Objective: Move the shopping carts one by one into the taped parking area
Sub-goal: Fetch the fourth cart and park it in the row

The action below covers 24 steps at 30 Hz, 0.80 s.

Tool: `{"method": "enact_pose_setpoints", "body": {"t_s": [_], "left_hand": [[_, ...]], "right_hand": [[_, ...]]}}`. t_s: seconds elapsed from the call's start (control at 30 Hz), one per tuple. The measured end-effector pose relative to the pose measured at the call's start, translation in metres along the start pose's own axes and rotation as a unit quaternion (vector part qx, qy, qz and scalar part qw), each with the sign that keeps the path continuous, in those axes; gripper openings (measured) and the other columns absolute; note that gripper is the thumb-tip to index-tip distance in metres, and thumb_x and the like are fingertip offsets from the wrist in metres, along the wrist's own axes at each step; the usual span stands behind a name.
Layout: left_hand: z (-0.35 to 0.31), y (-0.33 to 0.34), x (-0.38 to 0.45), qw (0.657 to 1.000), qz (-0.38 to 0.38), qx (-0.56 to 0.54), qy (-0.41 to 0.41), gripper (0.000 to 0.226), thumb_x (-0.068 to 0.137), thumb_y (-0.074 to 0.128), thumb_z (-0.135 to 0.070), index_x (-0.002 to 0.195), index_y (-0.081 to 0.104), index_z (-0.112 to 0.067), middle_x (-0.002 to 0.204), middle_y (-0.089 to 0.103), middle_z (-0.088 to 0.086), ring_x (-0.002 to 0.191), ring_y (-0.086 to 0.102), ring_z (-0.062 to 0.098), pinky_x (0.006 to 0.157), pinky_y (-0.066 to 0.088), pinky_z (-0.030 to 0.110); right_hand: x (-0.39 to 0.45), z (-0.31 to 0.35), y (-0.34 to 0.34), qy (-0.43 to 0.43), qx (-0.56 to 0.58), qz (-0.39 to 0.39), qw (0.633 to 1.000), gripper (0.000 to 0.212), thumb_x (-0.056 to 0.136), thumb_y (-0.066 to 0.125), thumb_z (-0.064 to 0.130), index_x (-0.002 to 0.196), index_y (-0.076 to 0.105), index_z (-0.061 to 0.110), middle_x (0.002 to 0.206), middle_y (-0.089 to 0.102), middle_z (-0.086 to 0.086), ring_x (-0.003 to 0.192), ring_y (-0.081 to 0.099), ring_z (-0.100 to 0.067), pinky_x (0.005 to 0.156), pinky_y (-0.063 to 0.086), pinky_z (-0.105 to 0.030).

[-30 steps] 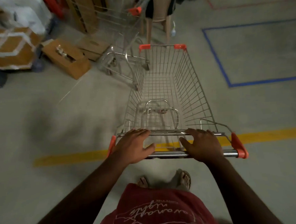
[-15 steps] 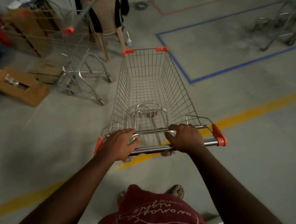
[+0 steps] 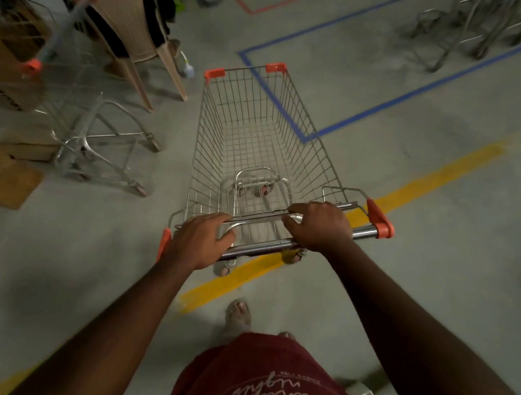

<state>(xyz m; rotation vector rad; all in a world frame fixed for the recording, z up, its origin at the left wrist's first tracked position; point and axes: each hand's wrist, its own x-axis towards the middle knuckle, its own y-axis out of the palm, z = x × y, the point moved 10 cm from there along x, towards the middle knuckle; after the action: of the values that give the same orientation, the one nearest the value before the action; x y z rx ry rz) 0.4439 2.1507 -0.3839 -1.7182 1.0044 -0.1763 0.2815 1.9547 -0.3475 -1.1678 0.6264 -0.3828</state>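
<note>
An empty wire shopping cart (image 3: 258,131) with orange corner caps stands in front of me, its back wheels over a yellow floor line (image 3: 427,179). My left hand (image 3: 199,239) and my right hand (image 3: 318,226) both grip its chrome handle bar (image 3: 268,246). The blue-taped parking area (image 3: 364,71) lies ahead to the right; the cart's front right corner overlaps the tape's near left edge in view. A second cart (image 3: 76,95) stands blurred at the left. Chrome cart frames (image 3: 473,20) sit inside the blue tape at the far right.
A tan plastic chair (image 3: 142,37) with dark cloth on it stands ahead left of the cart's nose. Cardboard boxes (image 3: 7,177) lie along the left edge. A red tape outline (image 3: 276,4) marks the floor further back. Bare concrete lies between the yellow line and the blue tape.
The cart and I have swung right and rolled forward: the blue-taped area and the parked frames have come closer, the yellow line now runs under the handle, and the boxes slid left.
</note>
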Motion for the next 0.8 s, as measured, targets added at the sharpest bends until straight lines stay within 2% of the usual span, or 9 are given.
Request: {"method": "enact_pose_setpoints", "body": {"t_s": [0.1,0.23,0.4,0.53,0.63,0.8], "left_hand": [[-0.027,-0.004,0.028,1.0,0.001,0.02,0.003,0.062,0.087,0.04,-0.075,0.144,0.045,-0.05,0.152,0.051,-0.023,0.141,0.049,0.016,0.115,0.027,0.067],[-0.063,-0.014,0.068,0.999,0.002,0.049,0.009,0.053,0.097,0.051,-0.063,0.146,0.05,-0.045,0.154,0.05,-0.021,0.142,0.046,0.016,0.114,0.026,0.055],[-0.107,-0.021,0.136,0.999,0.004,0.046,0.028,0.052,0.097,0.05,-0.062,0.146,0.049,-0.046,0.154,0.05,-0.021,0.143,0.046,0.017,0.115,0.027,0.055],[-0.137,-0.011,0.206,0.998,0.025,0.032,0.058,0.067,0.082,0.04,-0.077,0.144,0.042,-0.05,0.151,0.052,-0.021,0.14,0.051,0.018,0.114,0.034,0.063],[-0.164,-0.007,0.255,0.997,0.035,0.014,0.07,0.067,0.082,0.039,-0.075,0.143,0.045,-0.047,0.151,0.054,-0.018,0.138,0.052,0.02,0.113,0.038,0.061],[-0.217,-0.016,0.311,0.997,0.031,0.048,0.052,0.06,0.085,0.04,-0.074,0.142,0.04,-0.055,0.151,0.048,-0.029,0.142,0.047,0.014,0.114,0.026,0.069]], "right_hand": [[0.022,-0.025,-0.01,0.011,0.003,-0.002,1.0,0.051,0.097,0.044,0.067,0.132,0.067,0.038,0.121,0.074,-0.006,0.113,0.067,-0.03,0.097,0.05,-0.038],[0.056,-0.052,-0.023,0.006,-0.008,-0.009,1.0,0.052,0.097,0.043,0.066,0.132,0.067,0.035,0.123,0.074,-0.006,0.112,0.067,-0.028,0.098,0.047,-0.038],[0.107,-0.095,-0.049,0.017,0.001,-0.009,1.0,0.053,0.099,0.042,0.064,0.135,0.066,0.032,0.125,0.072,-0.007,0.115,0.066,-0.028,0.101,0.046,-0.039],[0.154,-0.139,-0.074,0.039,0.011,-0.008,0.999,0.053,0.098,0.043,0.065,0.135,0.065,0.034,0.125,0.072,-0.008,0.115,0.065,-0.029,0.1,0.046,-0.04],[0.19,-0.172,-0.095,0.061,0.019,-0.014,0.998,0.052,0.097,0.044,0.066,0.132,0.067,0.035,0.122,0.073,-0.008,0.113,0.066,-0.03,0.098,0.047,-0.039],[0.239,-0.222,-0.122,0.069,0.023,-0.029,0.997,0.052,0.096,0.046,0.067,0.129,0.069,0.034,0.118,0.075,-0.007,0.109,0.067,-0.029,0.094,0.048,-0.038]]}}
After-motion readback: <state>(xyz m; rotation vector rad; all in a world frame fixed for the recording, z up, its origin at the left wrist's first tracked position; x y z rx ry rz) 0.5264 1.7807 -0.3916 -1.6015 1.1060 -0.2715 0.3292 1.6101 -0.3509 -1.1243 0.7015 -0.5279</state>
